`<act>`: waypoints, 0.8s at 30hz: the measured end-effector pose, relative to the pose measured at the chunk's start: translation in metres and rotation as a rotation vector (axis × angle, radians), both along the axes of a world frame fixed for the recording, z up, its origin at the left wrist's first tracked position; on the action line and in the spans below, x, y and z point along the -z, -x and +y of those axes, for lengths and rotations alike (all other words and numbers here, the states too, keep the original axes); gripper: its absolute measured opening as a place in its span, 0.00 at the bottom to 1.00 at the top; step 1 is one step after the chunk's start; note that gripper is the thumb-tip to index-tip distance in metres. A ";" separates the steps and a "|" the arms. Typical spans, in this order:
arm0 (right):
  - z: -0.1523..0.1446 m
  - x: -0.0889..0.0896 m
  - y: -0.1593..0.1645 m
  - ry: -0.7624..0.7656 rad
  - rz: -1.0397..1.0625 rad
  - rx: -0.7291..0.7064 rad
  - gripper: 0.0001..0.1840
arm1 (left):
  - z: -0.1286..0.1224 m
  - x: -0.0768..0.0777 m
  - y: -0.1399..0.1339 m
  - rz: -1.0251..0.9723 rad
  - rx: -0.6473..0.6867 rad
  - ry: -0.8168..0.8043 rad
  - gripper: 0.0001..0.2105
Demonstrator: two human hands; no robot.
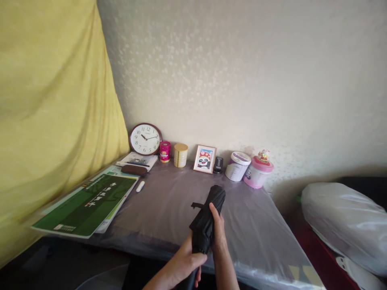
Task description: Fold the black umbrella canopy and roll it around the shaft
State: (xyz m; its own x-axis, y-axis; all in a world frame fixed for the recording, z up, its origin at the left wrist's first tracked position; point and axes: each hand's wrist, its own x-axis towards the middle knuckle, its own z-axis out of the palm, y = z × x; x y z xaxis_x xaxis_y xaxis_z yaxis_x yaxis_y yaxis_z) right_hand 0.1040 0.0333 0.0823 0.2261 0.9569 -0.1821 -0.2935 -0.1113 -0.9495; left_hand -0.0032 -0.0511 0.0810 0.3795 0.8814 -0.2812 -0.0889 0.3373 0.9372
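A folded black umbrella (pixel 208 217) is held at a tilt over the front edge of the table (pixel 169 201), its top end pointing away from me. My left hand (pixel 189 257) is wrapped round its lower end, near the handle, with the thumb across the front. Higher up, my right hand (pixel 218 229) grips the right side of the folded cloth, thumb lying along it. A short loose strap sticks out from the umbrella's left side. The fingers behind the umbrella are mostly hidden.
Along the wall stand a round clock (pixel 146 139), a pink tin (pixel 165 152), a yellow canister (pixel 180 155), a framed panda picture (pixel 204 159), a black stapler-like object (pixel 218 165) and two tubs (pixel 238 166). Green booklets (pixel 87 205) and a brown case (pixel 134 170) lie left.
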 end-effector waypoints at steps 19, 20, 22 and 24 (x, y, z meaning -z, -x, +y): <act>0.005 0.027 -0.010 -0.048 -0.178 0.030 0.30 | 0.026 0.008 0.011 0.381 -0.177 -0.312 0.37; 0.006 0.030 -0.014 -0.066 -0.250 0.029 0.30 | 0.029 0.014 0.011 0.441 -0.191 -0.432 0.37; 0.007 0.036 -0.021 -0.097 -0.377 0.039 0.29 | 0.033 0.023 0.013 0.573 -0.204 -0.550 0.34; 0.008 0.042 -0.024 -0.134 -0.477 0.086 0.30 | 0.035 0.027 0.015 0.706 -0.166 -0.555 0.33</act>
State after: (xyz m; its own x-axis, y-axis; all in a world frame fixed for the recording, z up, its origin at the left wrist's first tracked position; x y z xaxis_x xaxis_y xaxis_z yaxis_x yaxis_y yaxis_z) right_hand 0.1282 0.0415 0.0405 0.3337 0.9389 0.0843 0.1744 0.0263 -0.9843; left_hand -0.0181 -0.0159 0.0539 0.1365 0.9874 0.0806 0.5593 -0.1440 0.8164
